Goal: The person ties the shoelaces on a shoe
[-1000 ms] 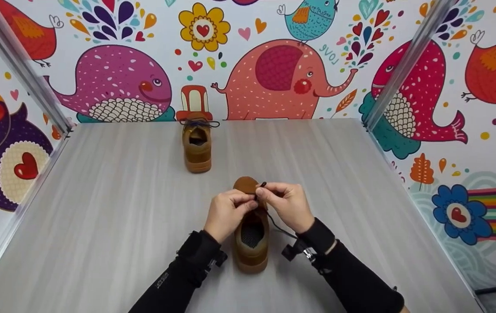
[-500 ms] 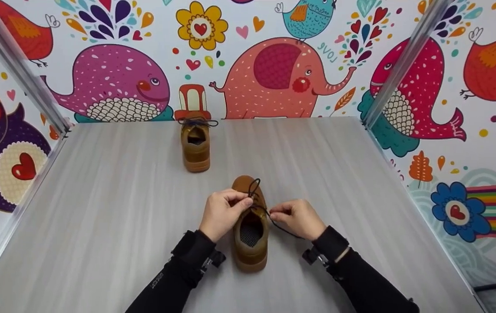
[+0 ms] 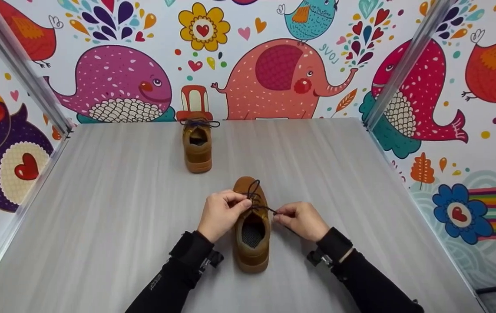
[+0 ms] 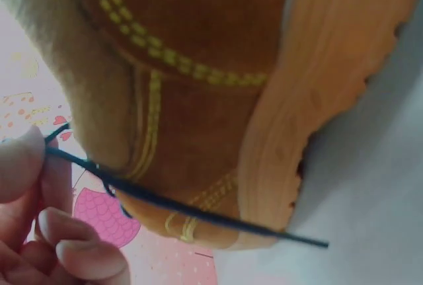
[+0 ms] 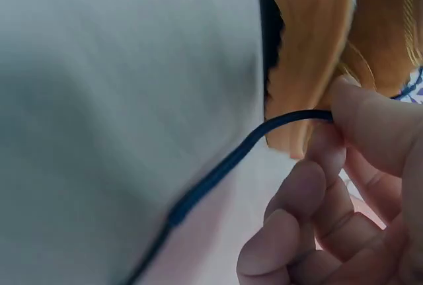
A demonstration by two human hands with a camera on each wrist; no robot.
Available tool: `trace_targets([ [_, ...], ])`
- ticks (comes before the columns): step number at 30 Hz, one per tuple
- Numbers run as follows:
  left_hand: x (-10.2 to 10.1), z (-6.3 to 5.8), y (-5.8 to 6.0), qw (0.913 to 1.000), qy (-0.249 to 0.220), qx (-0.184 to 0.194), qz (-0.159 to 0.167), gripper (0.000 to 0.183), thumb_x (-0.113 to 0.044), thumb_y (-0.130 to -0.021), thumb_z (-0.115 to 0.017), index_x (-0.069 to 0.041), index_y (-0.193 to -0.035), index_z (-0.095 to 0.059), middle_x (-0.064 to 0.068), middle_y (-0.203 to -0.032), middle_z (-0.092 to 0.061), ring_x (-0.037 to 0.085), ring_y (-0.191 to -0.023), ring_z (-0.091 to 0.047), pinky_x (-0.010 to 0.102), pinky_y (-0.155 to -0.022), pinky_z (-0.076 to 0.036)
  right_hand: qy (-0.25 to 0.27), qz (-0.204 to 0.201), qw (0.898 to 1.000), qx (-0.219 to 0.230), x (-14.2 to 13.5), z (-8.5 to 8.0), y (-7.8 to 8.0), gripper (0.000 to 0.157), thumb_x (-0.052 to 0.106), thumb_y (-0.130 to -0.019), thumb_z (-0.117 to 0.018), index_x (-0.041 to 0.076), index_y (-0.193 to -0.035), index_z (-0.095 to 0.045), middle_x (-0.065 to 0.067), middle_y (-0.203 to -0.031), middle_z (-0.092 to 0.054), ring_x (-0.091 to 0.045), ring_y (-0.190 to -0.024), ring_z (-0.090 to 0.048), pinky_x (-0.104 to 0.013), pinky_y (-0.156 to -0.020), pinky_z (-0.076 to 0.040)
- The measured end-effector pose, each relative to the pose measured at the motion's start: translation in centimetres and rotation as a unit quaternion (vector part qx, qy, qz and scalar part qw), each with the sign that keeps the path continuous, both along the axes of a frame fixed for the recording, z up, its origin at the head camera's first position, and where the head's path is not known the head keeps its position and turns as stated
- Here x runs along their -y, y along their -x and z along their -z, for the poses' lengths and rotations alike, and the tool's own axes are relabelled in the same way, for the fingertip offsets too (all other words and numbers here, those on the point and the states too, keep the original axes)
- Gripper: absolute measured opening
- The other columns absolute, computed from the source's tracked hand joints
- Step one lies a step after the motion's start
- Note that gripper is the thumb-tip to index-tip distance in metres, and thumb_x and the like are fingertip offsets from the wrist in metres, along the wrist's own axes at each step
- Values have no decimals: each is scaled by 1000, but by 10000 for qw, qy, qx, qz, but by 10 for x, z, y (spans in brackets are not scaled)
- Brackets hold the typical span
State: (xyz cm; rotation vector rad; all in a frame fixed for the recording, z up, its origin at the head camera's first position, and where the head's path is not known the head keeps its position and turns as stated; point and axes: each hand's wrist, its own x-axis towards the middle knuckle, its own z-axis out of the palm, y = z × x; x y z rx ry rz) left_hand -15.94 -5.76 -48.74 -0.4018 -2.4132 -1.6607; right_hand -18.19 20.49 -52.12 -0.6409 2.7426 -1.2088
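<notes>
A brown lace-up shoe [image 3: 252, 256] stands on the table, its toe pointing away from me. Over its tongue my left hand [image 3: 221, 214] pinches a dark shoelace [image 4: 165, 200] between thumb and forefinger, and a loop of lace rises beyond the fingertips. One lace end hangs down across the shoe's side in the left wrist view. Off the shoe's right side, my right hand [image 3: 302, 219] pinches the other part of the shoelace [image 5: 225, 166]. That stretch runs from the eyelets to the fingers, and its tail trails past them over the table.
A second brown shoe [image 3: 198, 156] with a tied bow stands at the back of the table [image 3: 122, 208], against the patterned wall [image 3: 269, 87]. Metal posts [image 3: 387, 95] rise at the back corners.
My right hand has moved from above the laces out to the right, drawing the lace with it. The left hand stays at the laces, and the loop now shows.
</notes>
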Motion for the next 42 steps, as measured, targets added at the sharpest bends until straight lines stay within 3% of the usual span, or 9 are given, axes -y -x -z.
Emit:
trace_targets([
  [4, 3, 0, 0, 9999, 117, -21, 25, 13, -19, -96, -82, -7, -97, -86, 8, -93, -81, 10, -75, -63, 21, -70, -48, 25, 331, 9994, 134, -6, -12, 5, 13, 22, -99, -79, 11, -98, -86, -3, -88, -82, -1, -70, -63, -20, -64, -51],
  [10, 4, -3, 0, 9996, 248, 39, 126, 12, -20, -97, -82, -9, -97, -86, 7, -94, -80, 11, -77, -64, 21, -71, -48, 116, 392, 9991, 97, -5, -38, 16, 16, 22, -101, -76, 8, -101, -85, -8, -76, -78, -14, -63, -65, -21, -58, -45],
  [15, 5, -7, -1, 9989, 412, 49, 209, 12, -20, -97, -81, -8, -98, -86, 7, -96, -80, 11, -77, -65, 21, -70, -48, 128, 406, 9989, -186, 9, -62, 27, 16, 22, -101, -76, 8, -102, -84, -5, -76, -79, -16, -66, -71, -21, -59, -48],
  [21, 6, -11, -2, 9973, 642, 31, 357, 11, -18, -96, -82, -8, -96, -86, 6, -93, -80, 10, -77, -64, 21, -70, -48, -15, 402, 9957, -829, 34, -84, 38, 16, 25, -97, -81, 12, -104, -86, -3, -90, -84, -13, -77, -77, -28, -67, -58],
  [25, 5, -13, -1, 9963, 709, 92, 472, 10, -16, -96, -82, -8, -95, -85, 5, -91, -79, 9, -76, -63, 21, -69, -48, -177, 173, 9930, -1157, 49, -94, 43, 17, 25, -97, -82, 11, -106, -86, -4, -98, -85, -17, -86, -80, -35, -73, -64],
  [31, 5, -12, -2, 9954, 794, 154, 513, 9, -15, -96, -81, -7, -95, -85, 6, -91, -80, 12, -79, -66, 22, -71, -50, -149, -391, 9918, -1205, 64, -105, 48, 18, 16, -99, -78, 8, -114, -84, -8, -107, -84, -20, -92, -81, -37, -79, -65],
  [36, 5, -10, -1, 9952, 796, 103, 561, 9, -14, -96, -81, -6, -94, -85, 7, -91, -80, 17, -82, -70, 24, -72, -51, -82, -873, 9873, -1325, 77, -109, 49, 19, 9, -102, -72, 7, -119, -82, -10, -114, -82, -23, -96, -79, -39, -80, -65],
  [42, 5, -10, 0, 9950, 789, 81, 603, 10, -14, -96, -80, -6, -93, -85, 7, -90, -81, 20, -83, -73, 26, -73, -54, -94, -1171, 9841, -1335, 86, -108, 45, 20, 7, -104, -69, 8, -120, -81, -9, -116, -82, -22, -97, -77, -39, -82, -64],
])
